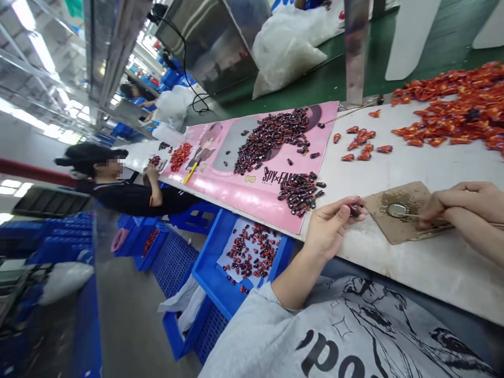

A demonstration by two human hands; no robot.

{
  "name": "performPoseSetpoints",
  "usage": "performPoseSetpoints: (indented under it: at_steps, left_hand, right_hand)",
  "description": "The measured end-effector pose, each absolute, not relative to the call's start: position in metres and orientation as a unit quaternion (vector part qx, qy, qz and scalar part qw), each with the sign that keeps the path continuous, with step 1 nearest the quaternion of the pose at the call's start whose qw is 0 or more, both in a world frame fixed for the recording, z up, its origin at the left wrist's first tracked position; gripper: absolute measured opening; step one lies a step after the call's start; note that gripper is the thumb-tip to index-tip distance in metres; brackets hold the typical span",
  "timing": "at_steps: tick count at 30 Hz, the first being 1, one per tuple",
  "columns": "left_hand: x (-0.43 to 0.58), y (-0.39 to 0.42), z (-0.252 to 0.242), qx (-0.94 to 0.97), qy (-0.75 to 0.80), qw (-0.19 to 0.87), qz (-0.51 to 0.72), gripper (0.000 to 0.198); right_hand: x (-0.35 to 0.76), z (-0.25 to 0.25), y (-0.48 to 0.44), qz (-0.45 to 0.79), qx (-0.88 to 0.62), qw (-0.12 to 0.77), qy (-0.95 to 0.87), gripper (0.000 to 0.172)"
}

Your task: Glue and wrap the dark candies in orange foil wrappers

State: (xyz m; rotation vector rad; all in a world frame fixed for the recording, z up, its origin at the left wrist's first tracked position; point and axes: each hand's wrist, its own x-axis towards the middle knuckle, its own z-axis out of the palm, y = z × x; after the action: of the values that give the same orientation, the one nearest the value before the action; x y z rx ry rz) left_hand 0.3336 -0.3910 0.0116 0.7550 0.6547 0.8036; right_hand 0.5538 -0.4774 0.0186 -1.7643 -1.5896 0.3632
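Observation:
My left hand (334,223) pinches a small dark, glossy figure part (355,209) between thumb and fingertips, above the table's front edge. To its right, my right hand (443,202) is closed around a thin stick (412,216). The stick's tip reaches a small round metal cap (398,210) holding clear liquid. Beneath the cap lies a stained piece of brown cardboard (388,231). A small heap of dark parts with reddish ends (300,194) lies left of my left hand. Orange-red parts (364,139) are scattered beyond the cardboard.
A larger dark heap (271,139) covers part of a pink printed mat (252,202). Many orange-red parts (464,110) are piled at right. A blue crate (210,268) with parts stands below the table edge. Another person (118,194) works at left. A metal post (356,52) rises behind.

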Motion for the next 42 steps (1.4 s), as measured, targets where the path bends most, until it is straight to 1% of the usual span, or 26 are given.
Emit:
performPoseSetpoints:
  at_steps: [4, 6, 8, 10, 12, 17, 19, 21, 24, 26, 31, 42]
  left_hand:
    - [0.335, -0.396, 0.008, 0.332, 0.301, 0.816, 0.365, 0.044]
    - [0.335, -0.398, 0.004, 0.324, 0.312, 0.812, 0.372, 0.045]
    - [0.335, -0.4, -0.001, 0.315, 0.319, 0.803, 0.391, 0.042]
    - [0.336, -0.402, -0.006, 0.316, 0.318, 0.795, 0.408, 0.037]
    - [0.338, -0.404, -0.009, 0.329, 0.313, 0.788, 0.416, 0.035]
    - [0.342, -0.409, -0.014, 0.377, 0.299, 0.759, 0.438, 0.031]
    - [0.344, -0.411, -0.015, 0.403, 0.286, 0.747, 0.445, 0.029]
    - [0.346, -0.413, -0.016, 0.426, 0.272, 0.735, 0.451, 0.025]
    - [0.348, -0.416, -0.016, 0.454, 0.263, 0.72, 0.454, 0.022]
    - [0.348, -0.417, -0.016, 0.472, 0.262, 0.708, 0.455, 0.022]
    - [0.348, -0.419, -0.016, 0.507, 0.264, 0.684, 0.453, 0.021]
    - [0.346, -0.419, -0.017, 0.507, 0.278, 0.683, 0.446, 0.024]
  right_hand:
    - [0.554, 0.013, -0.48, 0.104, -0.686, 0.34, -0.635, 0.032]
    - [0.549, 0.018, -0.481, 0.123, -0.69, 0.333, -0.631, 0.037]
    - [0.543, 0.026, -0.481, 0.172, -0.686, 0.339, -0.62, 0.035]
    - [0.539, 0.033, -0.481, 0.215, -0.674, 0.372, -0.601, 0.033]
    - [0.536, 0.038, -0.482, 0.23, -0.667, 0.416, -0.574, 0.038]
    - [0.528, 0.042, -0.488, 0.191, -0.63, 0.542, -0.523, 0.038]
    - [0.522, 0.042, -0.49, 0.174, -0.605, 0.584, -0.512, 0.042]
    - [0.514, 0.042, -0.492, 0.154, -0.589, 0.604, -0.514, 0.048]
    - [0.506, 0.043, -0.494, 0.135, -0.595, 0.581, -0.539, 0.056]
    - [0.503, 0.043, -0.495, 0.125, -0.586, 0.562, -0.57, 0.057]
    - [0.504, 0.039, -0.495, 0.097, -0.556, 0.545, -0.62, 0.052]
    - [0.504, 0.036, -0.495, 0.083, -0.548, 0.511, -0.657, 0.048]
